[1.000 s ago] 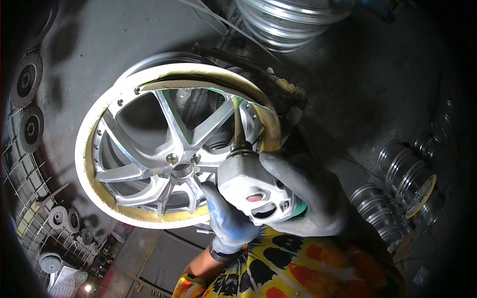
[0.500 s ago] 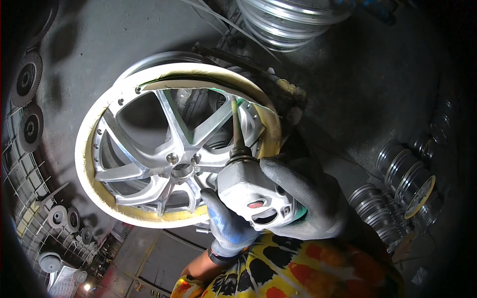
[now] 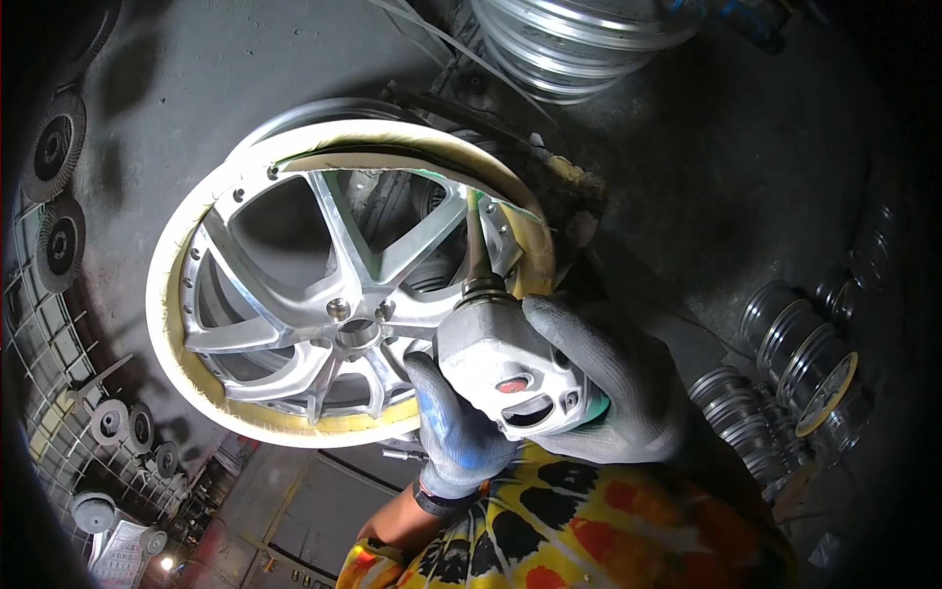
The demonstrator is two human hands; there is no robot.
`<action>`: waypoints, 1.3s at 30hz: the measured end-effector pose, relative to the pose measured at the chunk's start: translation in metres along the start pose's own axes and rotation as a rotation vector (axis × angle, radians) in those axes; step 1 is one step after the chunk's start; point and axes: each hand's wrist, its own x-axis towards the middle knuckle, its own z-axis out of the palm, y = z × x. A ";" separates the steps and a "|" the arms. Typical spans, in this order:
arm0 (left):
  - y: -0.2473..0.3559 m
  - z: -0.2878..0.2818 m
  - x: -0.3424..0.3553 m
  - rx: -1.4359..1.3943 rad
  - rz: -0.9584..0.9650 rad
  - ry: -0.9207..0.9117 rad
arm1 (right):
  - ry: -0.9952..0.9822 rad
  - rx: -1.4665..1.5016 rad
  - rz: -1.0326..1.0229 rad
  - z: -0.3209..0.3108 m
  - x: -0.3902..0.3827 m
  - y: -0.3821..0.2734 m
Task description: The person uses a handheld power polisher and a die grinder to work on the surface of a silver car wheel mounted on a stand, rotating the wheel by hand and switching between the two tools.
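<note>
A silver spoked alloy wheel rim [image 3: 339, 250], its edge wrapped in cream-yellow tape, is tilted up in front of me. Both my hands wear grey knit gloves and hold a hand-held power grinder [image 3: 505, 368] with a pale grey head, a red button and a green body. My right hand [image 3: 613, 393] wraps round its body from the right. On the lower left of the head, my left hand [image 3: 456, 427] supports it, thumb up and other fingers hidden. The grinder's tapered bit [image 3: 478, 231] points up at a spoke near the rim's upper right edge; contact is unclear.
Behind the wheel is a dark stand [image 3: 564, 182]. Stacked silver rims [image 3: 579, 49] stand at the far side; several more rims [image 3: 795, 358] lie at right. Flap discs [image 3: 61, 242] and abrasive wheels hang on a wire rack [image 3: 59, 363] at left.
The grinder and both hands have shifted slightly right, and the bit stands more upright. The wheel has barely moved.
</note>
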 end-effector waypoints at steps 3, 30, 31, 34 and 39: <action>0.000 0.000 -0.005 0.061 0.047 -0.008 | -0.079 0.062 0.075 -0.004 -0.002 -0.008; -0.006 -0.007 0.011 -0.233 0.004 -0.403 | 0.049 -0.096 0.004 0.001 -0.003 -0.002; -0.006 -0.007 0.011 -0.234 0.004 -0.401 | 0.048 -0.096 0.005 0.002 -0.003 -0.001; -0.005 -0.004 0.009 -0.191 0.005 -0.374 | 0.057 -0.110 -0.026 0.003 -0.001 0.000; -0.003 -0.008 0.010 -0.161 0.021 -0.323 | 0.029 -0.113 -0.024 0.003 -0.001 -0.004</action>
